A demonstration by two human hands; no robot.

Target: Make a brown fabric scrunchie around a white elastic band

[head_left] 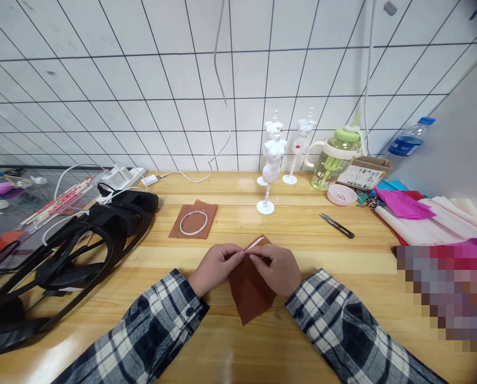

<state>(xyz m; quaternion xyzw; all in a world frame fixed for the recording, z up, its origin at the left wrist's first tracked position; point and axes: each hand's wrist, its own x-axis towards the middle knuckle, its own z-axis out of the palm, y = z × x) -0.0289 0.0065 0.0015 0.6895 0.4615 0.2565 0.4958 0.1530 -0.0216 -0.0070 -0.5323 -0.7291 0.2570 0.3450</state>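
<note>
A brown piece of fabric (pixel 249 296) lies on the wooden table (pixel 342 266) in front of me. My left hand (pixel 216 266) and my right hand (pixel 276 269) pinch its upper edge together with a thin white strip (pixel 255 244) that pokes out above the fingers. Farther back lies a second brown fabric piece (pixel 194 218) with a white ring (pixel 193 222) on it. Both my sleeves are plaid.
Three small white mannequin stands (pixel 271 165) stand at the back. Black snips (pixel 336 225) lie right of centre. A green cup (pixel 336 157), pink dish (pixel 341 194), carton, water bottle (pixel 410 140) and rolled coloured paper (pixel 422 213) crowd the right. Black headgear and cables (pixel 82 240) fill the left.
</note>
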